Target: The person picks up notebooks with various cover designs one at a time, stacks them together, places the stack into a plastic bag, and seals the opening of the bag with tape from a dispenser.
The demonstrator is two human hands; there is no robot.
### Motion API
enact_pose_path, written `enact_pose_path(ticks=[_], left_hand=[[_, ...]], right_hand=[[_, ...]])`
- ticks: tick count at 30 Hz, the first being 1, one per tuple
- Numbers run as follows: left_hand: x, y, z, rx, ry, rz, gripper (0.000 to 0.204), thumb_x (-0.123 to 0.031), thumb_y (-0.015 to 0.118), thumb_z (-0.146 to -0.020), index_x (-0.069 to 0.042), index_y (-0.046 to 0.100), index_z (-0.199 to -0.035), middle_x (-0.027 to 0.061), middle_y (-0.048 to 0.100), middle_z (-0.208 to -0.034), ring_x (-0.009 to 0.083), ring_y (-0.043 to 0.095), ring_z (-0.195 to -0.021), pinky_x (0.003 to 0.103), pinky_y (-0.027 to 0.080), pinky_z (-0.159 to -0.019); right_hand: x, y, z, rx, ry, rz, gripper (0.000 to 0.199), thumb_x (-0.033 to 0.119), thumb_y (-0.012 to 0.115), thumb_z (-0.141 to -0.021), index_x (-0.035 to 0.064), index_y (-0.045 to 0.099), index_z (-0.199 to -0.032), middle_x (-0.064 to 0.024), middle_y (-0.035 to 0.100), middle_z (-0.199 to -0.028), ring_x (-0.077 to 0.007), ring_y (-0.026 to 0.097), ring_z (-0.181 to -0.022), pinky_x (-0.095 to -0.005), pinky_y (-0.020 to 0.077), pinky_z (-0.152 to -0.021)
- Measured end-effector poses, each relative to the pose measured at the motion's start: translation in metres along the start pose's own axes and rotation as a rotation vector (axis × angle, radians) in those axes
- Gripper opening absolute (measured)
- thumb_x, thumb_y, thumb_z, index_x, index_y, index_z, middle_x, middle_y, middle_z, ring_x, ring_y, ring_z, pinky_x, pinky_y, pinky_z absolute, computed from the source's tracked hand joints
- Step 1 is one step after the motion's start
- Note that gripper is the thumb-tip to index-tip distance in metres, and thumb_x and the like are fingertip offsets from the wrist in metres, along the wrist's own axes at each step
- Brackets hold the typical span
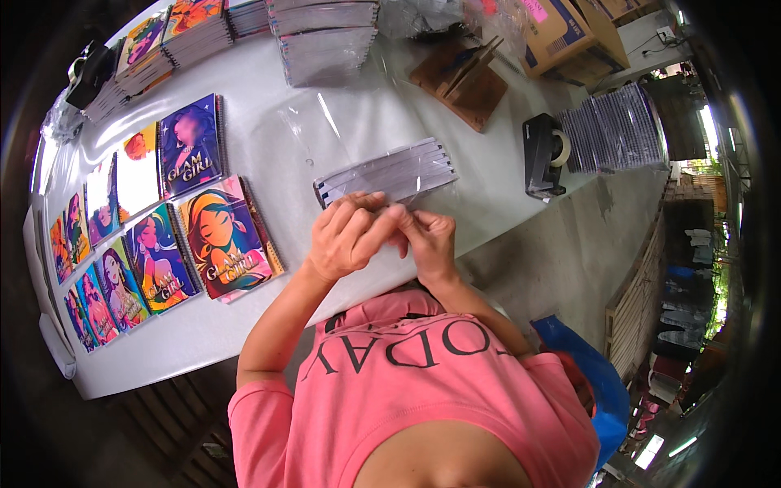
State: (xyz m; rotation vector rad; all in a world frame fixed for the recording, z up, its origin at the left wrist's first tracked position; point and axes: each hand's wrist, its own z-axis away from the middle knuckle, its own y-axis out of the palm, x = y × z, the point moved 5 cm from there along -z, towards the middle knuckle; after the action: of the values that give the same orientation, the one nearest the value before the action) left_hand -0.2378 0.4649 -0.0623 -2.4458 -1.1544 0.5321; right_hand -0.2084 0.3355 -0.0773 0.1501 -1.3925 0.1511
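My left hand (348, 236) and my right hand (429, 244) meet over the near edge of the table, fingers bent and fingertips pinched close together. Whatever is between the fingertips is too small or too clear to make out. Just beyond them lies a stack of notebooks (390, 172), seen edge-on, its pages pale grey. Shiny clear plastic film (321, 122) shows on the table past the stack. The left hand's fingers are right at the stack's near side; the right hand is slightly nearer to me.
Colourful spiral notebooks (220, 236) lie in rows at left. Wrapped notebook stacks (325, 49) stand at the back. To the right are a black tape dispenser (538, 163), another wrapped stack (614, 126), a brown wooden holder (464, 85) and a cardboard box (565, 41).
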Motion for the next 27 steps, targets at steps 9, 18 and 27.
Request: enact_pose_path(ticks=[9,18,27], left_hand=[[0.020,-0.019,-0.026,0.601,-0.479,0.039,0.074,-0.037,0.079,-0.057,-0.031,0.053,-0.126,0.0087,0.042,-0.127,0.0272,0.037,-0.120,0.044,0.026,-0.094],[0.064,0.007,0.090,-0.271,-1.780,0.916,0.076,-0.071,0.031,-0.083,-0.024,0.029,-0.142,0.0067,0.028,-0.145,0.0285,0.020,-0.136,0.060,0.015,-0.101],[-0.034,0.069,0.023,-0.453,-1.603,1.787,0.060,-0.039,0.046,-0.081,-0.015,0.037,-0.136,0.0119,0.042,-0.136,0.0325,0.044,-0.122,0.057,0.039,-0.095]], right_hand=[[-0.058,-0.018,-0.008,-0.086,0.066,0.388,0.036,0.030,0.069,-0.082,0.0001,0.061,-0.064,-0.0022,0.056,-0.053,-0.0081,0.046,-0.042,-0.0242,0.0329,-0.040],[-0.032,-0.095,-0.048,-0.412,-0.105,-0.017,0.040,0.039,0.045,-0.091,0.0053,0.061,-0.104,-0.0055,0.062,-0.103,-0.0129,0.053,-0.101,-0.0320,0.0366,-0.086],[0.089,-0.098,-0.053,0.411,-0.845,-0.060,0.039,0.039,0.049,-0.089,0.0056,0.068,-0.084,-0.0077,0.066,-0.092,-0.0205,0.060,-0.086,-0.0341,0.0398,-0.085]])
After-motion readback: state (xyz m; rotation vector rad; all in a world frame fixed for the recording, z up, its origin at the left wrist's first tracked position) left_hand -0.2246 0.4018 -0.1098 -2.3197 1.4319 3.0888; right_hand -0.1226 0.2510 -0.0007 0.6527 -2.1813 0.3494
